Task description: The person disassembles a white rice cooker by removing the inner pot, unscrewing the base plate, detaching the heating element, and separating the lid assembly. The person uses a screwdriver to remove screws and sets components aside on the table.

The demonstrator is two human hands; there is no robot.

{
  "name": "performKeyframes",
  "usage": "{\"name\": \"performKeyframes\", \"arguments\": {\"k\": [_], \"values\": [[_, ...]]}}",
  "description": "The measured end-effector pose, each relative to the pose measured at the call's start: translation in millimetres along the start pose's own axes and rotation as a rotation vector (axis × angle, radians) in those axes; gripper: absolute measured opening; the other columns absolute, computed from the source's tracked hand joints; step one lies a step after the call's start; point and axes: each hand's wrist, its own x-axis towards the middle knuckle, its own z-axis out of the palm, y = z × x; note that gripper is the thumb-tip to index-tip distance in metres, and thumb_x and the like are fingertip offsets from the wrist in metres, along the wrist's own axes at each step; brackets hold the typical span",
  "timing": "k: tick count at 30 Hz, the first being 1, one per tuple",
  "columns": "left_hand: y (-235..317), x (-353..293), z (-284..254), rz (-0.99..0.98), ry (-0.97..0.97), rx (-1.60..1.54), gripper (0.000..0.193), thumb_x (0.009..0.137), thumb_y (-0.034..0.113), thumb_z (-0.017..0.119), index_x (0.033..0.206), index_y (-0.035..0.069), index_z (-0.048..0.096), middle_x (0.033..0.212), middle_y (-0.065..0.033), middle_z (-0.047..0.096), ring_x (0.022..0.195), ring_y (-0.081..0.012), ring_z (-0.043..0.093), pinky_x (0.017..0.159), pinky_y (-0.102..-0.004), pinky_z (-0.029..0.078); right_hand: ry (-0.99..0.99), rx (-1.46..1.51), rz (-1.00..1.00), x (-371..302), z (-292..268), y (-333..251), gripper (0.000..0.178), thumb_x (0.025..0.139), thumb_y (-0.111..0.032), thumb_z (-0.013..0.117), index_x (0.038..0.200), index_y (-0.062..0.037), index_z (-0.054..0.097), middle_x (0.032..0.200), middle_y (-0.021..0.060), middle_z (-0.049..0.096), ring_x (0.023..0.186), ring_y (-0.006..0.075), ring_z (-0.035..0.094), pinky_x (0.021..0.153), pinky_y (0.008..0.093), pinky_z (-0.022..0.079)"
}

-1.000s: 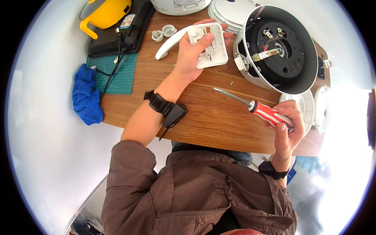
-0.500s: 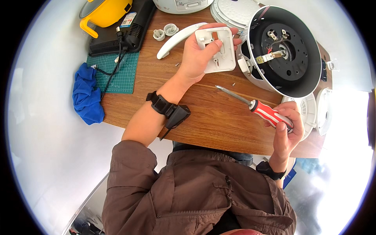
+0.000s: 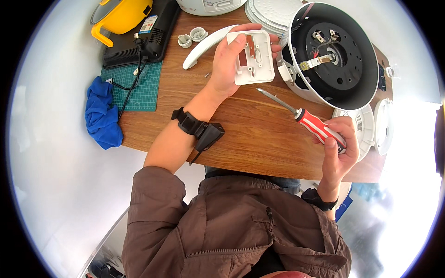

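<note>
My left hand [image 3: 223,69] is closed on a white plastic panel [image 3: 264,72], a shallow rectangular cover. Its hollow inner side faces up, showing slots, small posts and brown-red strips. The thumb lies at the panel's upper left edge, and fingertips show past its right side. In my right hand [image 3: 344,141] is a screwdriver [image 3: 319,126] with a red and white handle. Its metal shaft points up and left, the tip just below the panel and apart from it. A curved white handle [image 3: 204,48] lies on the table left of the panel, partly behind my left hand.
An opened rice cooker body [image 3: 357,95] lies tilted at the right, wires inside. White lids [image 3: 364,121] are beside it, others [image 3: 266,21] behind. At left are a black appliance [image 3: 132,53], yellow pot [image 3: 123,18], green cutting mat [image 3: 148,92], blue cloth [image 3: 99,116] and two white caps [image 3: 199,34].
My left thumb has moved from the panel's middle to its upper left edge, uncovering more of the inner side. The screwdriver is still in my right hand, its tip slightly higher.
</note>
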Motion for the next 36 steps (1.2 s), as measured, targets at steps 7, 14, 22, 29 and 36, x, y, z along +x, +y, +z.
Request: {"name": "performKeyframes", "arguments": {"k": [7,14,22,29,36], "values": [[2.0,-1.0,-4.9,-0.084,-0.010,-0.276,0.057,0.110,0.044,0.036,0.147,0.001,0.043,0.140,-0.0302,0.056,0.126,-0.0430,0.061,0.107,-0.0526,0.053,-0.013,0.260,0.275,-12.6,13.5,9.1,0.024,0.099,-0.018,0.068,0.106,0.0051,0.064,0.100,0.0117,0.062,0.076,0.0171,0.067,0.066,0.0272,0.055],[8.6,1.7,-9.9,-0.185,-0.057,-0.596,0.059,0.110,0.040,0.036,0.149,-0.004,0.040,0.150,-0.0333,0.045,0.137,-0.0487,0.049,0.116,-0.0541,0.044,0.020,0.567,0.667,-24.8,22.9,34.3,0.023,0.105,-0.019,0.061,0.114,0.0021,0.063,0.094,0.0105,0.071,0.074,0.0166,0.069,0.064,0.0276,0.056],[13.7,1.3,-21.9,-0.278,-0.183,-0.760,0.052,0.112,0.036,0.038,0.145,-0.003,0.050,0.142,-0.0245,0.057,0.117,-0.0369,0.068,0.092,-0.0399,0.063,-0.042,0.671,0.597,-26.4,25.0,53.6,0.024,0.106,-0.018,0.060,0.117,0.0026,0.063,0.095,0.0112,0.072,0.076,0.0165,0.071,0.066,0.0280,0.057],[7.8,2.4,-24.1,-0.154,0.018,-0.241,0.045,0.111,0.038,0.046,0.134,0.003,0.060,0.116,-0.0137,0.073,0.091,-0.0232,0.075,0.075,-0.0334,0.064,-0.080,0.625,0.553,-30.3,26.7,54.4,0.023,0.105,-0.015,0.060,0.118,0.0042,0.062,0.096,0.0129,0.073,0.078,0.0166,0.071,0.068,0.0286,0.059],[81.2,18.1,-64.7,0.198,0.290,0.742,0.035,0.109,0.031,0.056,0.124,0.003,0.071,0.103,0.0008,0.073,0.082,-0.0042,0.064,0.072,-0.0206,0.052,-0.086,0.641,0.542,-30.8,26.9,57.3,0.023,0.105,-0.015,0.061,0.117,0.0045,0.062,0.098,0.0133,0.073,0.079,0.0167,0.071,0.069,0.0287,0.059]]}}
